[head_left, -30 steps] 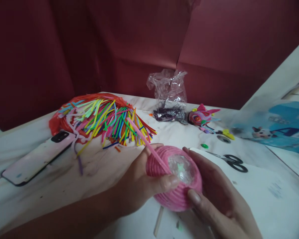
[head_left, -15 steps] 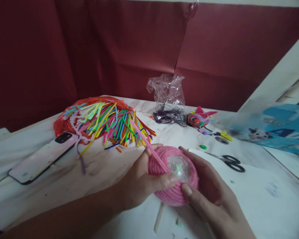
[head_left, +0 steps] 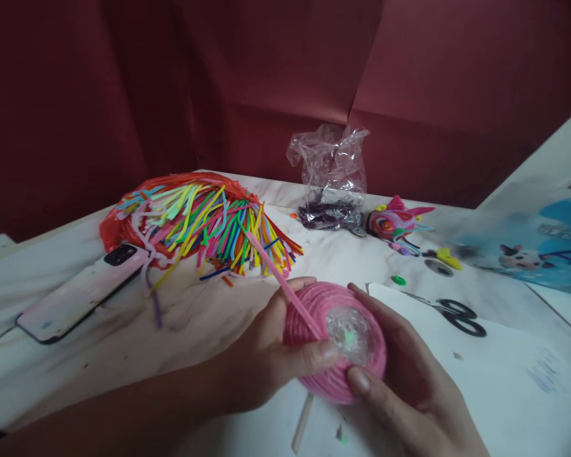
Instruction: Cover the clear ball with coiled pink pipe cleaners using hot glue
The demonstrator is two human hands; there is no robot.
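The pink ball (head_left: 343, 339) was at near centre, held above the table (head_left: 204, 330) between both hands, with a clear round patch (head_left: 358, 333) facing up. Fuzzy pink turns ringed that patch, and a loose strip (head_left: 283, 285) ran from beside the left thumb toward the far left. The left hand (head_left: 276, 358) was clamped on the ball's left side, its thumb lying across the turns at the strip's base. The right hand (head_left: 409, 374) cupped the other side, thumb pressed on the near right edge.

The step in hand looked to be winding the strip around the ball. The next move seemed to call for steady pressure from the left thumb while the strip was laid snugly against the last turn, close to the patch.

A stick (head_left: 302, 422) lay just below the ball on the near side. To the right were paper (head_left: 499, 387), scissors (head_left: 459, 315) and a green disc (head_left: 398, 280). Far left, coloured stems (head_left: 219, 231) spilled from a red bag (head_left: 111, 231), near a phone (head_left: 83, 295). At the far side stood a clear bag (head_left: 333, 162), with a pink figure (head_left: 391, 222) to its right. Whether the strip's tip touched the stems, I could not tell.
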